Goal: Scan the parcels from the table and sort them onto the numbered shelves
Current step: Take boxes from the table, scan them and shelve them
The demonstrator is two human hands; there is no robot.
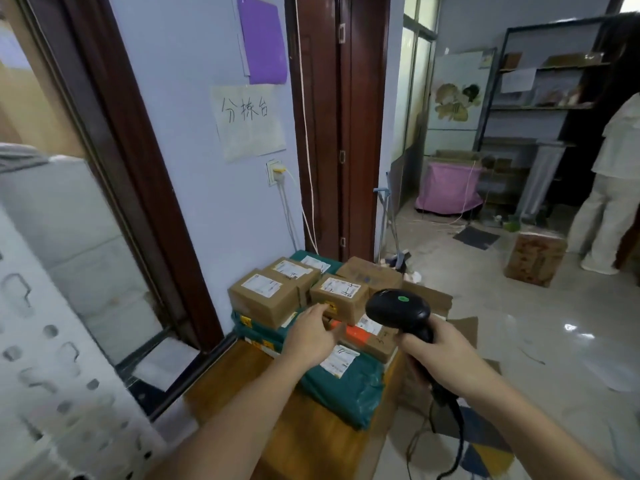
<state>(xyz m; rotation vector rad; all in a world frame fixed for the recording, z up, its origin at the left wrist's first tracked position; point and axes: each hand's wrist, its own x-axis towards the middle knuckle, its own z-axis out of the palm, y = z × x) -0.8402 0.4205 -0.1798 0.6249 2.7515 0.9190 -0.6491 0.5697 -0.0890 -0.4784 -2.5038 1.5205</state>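
both bare forearms reach in from the bottom edge toward the small brown wooden table (242, 386), taken as landmark. right hand (438, 358), at the table's right edge, is clenched round the grip of the black handheld barcode scanner (398, 306); its head with the green dot tips forward over the pile and its dark cable (457, 441) hangs to the floor, so it is probably kept ready to read a label once one is presented.

left hand (310, 336), over the table's middle, is loosely curled, fingertips touching the near face of the small brown cardboard box with a white label (341, 299). no grasp is closed on it yet. likely aim: tilt or lift this box toward the scanner.

parcels are still heaped at the table's far end against the wall: more brown cardboard boxes (265, 296) on top, labels up so they can be read, and a green plastic mailer bag with a white label (349, 382) nearest the person. dark metal shelving (540, 81) stands well beyond the table, across the room; its numbers are unreadable.

judgement: scan of this box not yet done.
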